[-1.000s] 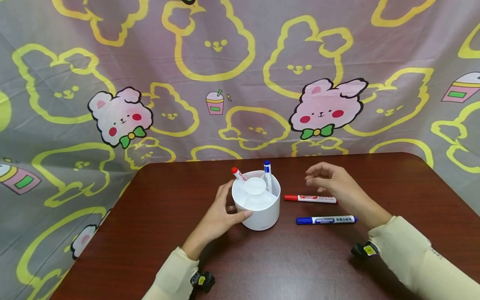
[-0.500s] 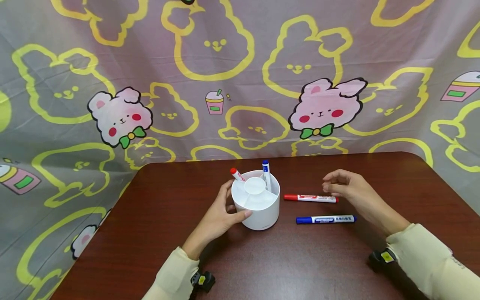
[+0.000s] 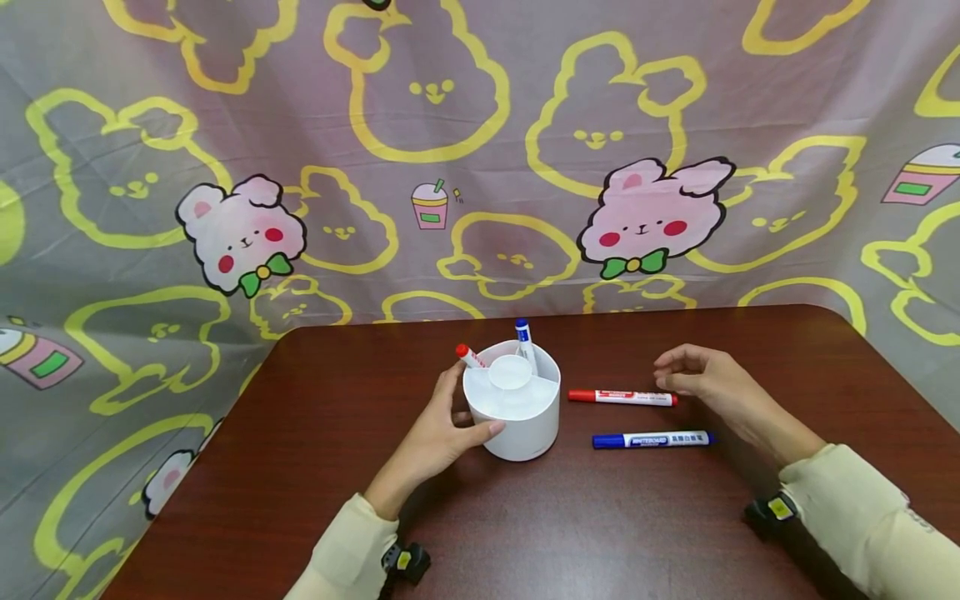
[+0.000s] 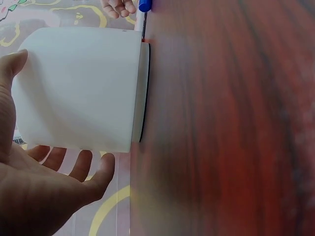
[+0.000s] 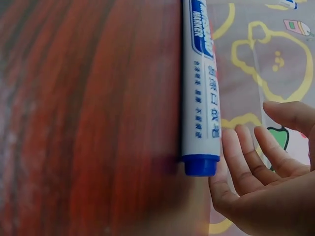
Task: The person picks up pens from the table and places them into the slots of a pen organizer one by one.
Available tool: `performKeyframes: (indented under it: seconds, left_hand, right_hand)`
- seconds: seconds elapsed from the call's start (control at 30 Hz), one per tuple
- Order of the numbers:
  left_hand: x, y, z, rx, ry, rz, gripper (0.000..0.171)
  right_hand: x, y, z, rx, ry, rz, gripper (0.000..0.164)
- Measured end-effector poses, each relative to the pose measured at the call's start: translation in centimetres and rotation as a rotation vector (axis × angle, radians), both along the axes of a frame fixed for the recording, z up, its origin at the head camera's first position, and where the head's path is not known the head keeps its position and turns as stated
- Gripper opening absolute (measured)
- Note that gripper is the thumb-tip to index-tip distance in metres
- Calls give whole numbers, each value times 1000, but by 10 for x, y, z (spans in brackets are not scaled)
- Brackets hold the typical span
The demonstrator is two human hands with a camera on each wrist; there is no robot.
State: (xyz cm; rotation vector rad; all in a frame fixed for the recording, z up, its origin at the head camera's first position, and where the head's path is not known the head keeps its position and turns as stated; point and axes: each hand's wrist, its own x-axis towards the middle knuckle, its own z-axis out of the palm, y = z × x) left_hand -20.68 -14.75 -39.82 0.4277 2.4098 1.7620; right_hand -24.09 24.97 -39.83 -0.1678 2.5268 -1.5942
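Observation:
My left hand holds a white pen holder on the table, thumb at its near side and fingers round the left side. Seen from the left wrist, the holder lies between the thumb and the other fingers, above a thin dark-edged base. Standing in its rear compartments are a red-capped marker and a blue-capped marker. Off to the right, my right hand hovers with loosely bent fingers, holding nothing. Close to it lie a red whiteboard marker and a blue whiteboard marker.
The dark brown table has a far edge right against a hanging cloth printed with rabbits. Both sleeves carry small black wrist cameras, one on the left and another on the right.
The pen holder has turned a little in the left hand's grip, so its dividers and standing markers have shifted left. My right hand has drawn away to the right. The lying markers stay put.

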Motion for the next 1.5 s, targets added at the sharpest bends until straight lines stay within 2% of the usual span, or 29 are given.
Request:
performKeyframes:
  seconds: [0.17, 0.53, 0.9, 1.1, 1.5]
  left_hand:
    - [-2, 0, 0, -17, 32, -4, 98]
    - [-2, 0, -1, -7, 7, 3, 96]
    - [-1, 0, 0, 20, -18, -6, 93]
    - [0, -1, 2, 23, -27, -4, 94]
    - [-1, -2, 0, 34, -24, -16, 94]
  right_hand:
    - [0, 1, -3, 25, 2, 15, 41]
    - [-3, -1, -9, 86, -1, 33, 38]
    - [-4, -5, -15, 1, -61, 53, 38]
    - [-5, -7, -17, -12, -59, 78, 40]
    - [-4, -11, -19, 100, -26, 68, 30]
